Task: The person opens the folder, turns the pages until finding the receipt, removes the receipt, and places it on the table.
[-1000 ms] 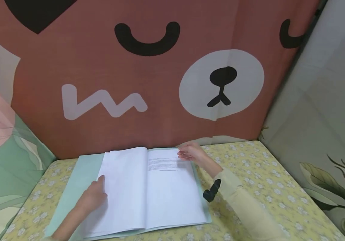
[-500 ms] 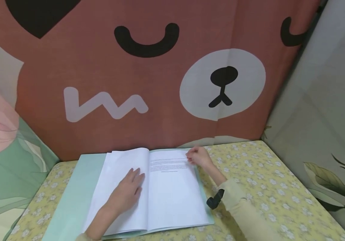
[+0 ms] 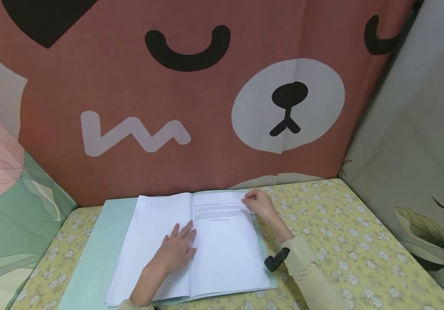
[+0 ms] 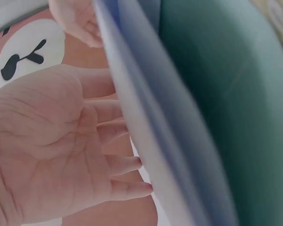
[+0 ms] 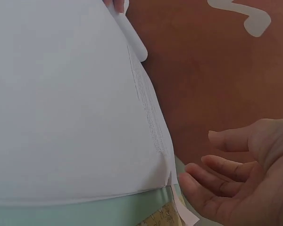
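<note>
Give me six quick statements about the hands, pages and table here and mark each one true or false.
1. The left hand is mostly over the left page. True.
2. It is balled into a fist. False: it is spread open.
3. The right hand is near the top right corner of the right page. True.
4. That page has no print. False: printed lines run near its top.
5. The folder under the pages is pale green. True.
6. The tablecloth is plain blue. False: it is flowered yellow.

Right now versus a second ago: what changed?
Left hand moved right, from the outer edge of the left page to the fold, fingers spread. Right hand shifted slightly right, near the upper corner of the right page. Folder stayed open in place.
</note>
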A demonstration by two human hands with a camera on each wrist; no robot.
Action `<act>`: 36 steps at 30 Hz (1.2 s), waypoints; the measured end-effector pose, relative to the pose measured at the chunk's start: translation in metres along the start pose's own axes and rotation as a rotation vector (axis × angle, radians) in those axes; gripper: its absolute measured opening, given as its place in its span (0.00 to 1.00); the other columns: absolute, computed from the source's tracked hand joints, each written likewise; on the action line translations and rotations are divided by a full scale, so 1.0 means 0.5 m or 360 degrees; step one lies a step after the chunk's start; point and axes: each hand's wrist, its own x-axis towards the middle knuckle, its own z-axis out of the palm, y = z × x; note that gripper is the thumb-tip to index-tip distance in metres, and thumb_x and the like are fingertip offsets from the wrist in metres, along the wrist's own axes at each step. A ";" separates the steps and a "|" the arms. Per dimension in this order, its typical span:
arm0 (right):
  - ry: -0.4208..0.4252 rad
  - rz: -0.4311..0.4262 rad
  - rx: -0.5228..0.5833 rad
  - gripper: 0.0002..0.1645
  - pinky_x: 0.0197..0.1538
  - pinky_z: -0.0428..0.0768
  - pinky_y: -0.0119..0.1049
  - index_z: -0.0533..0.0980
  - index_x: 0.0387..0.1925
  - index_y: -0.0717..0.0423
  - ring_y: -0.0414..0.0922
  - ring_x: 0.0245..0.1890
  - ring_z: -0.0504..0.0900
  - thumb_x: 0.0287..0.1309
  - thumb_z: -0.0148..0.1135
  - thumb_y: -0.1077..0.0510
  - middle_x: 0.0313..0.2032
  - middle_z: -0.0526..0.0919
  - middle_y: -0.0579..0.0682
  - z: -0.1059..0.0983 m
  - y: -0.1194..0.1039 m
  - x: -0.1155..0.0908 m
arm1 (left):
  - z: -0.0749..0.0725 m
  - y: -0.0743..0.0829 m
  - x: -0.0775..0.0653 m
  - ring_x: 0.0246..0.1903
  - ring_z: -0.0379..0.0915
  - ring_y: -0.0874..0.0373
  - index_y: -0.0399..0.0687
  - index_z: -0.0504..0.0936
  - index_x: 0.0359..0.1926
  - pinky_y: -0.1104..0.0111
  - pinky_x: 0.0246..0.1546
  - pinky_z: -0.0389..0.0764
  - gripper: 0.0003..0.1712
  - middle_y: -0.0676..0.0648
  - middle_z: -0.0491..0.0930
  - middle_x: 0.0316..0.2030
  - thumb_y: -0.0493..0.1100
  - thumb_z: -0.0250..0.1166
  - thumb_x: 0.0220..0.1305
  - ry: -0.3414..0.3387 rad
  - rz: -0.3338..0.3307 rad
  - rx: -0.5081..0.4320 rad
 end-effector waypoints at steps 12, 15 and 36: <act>-0.0128 -0.0153 -0.0242 0.19 0.54 0.83 0.55 0.76 0.54 0.73 0.64 0.54 0.81 0.66 0.66 0.66 0.50 0.82 0.68 -0.014 0.008 0.001 | 0.003 -0.008 0.008 0.77 0.46 0.31 0.38 0.71 0.73 0.30 0.70 0.54 0.31 0.42 0.58 0.79 0.45 0.62 0.74 -0.0079 -0.0081 -0.0128; -0.0165 -0.0140 -0.0275 0.21 0.54 0.82 0.55 0.75 0.57 0.72 0.64 0.56 0.80 0.66 0.66 0.65 0.53 0.81 0.68 -0.016 0.006 0.004 | 0.001 -0.008 0.008 0.78 0.45 0.32 0.39 0.71 0.73 0.30 0.70 0.53 0.31 0.42 0.58 0.79 0.45 0.62 0.74 -0.0089 -0.0097 -0.0142; -0.0261 -0.0196 -0.0576 0.39 0.67 0.74 0.55 0.63 0.73 0.72 0.63 0.66 0.75 0.65 0.68 0.66 0.65 0.75 0.68 0.004 0.028 0.015 | -0.007 -0.029 0.003 0.77 0.46 0.31 0.39 0.71 0.73 0.31 0.70 0.54 0.32 0.42 0.59 0.78 0.46 0.64 0.74 -0.0109 -0.0059 -0.0220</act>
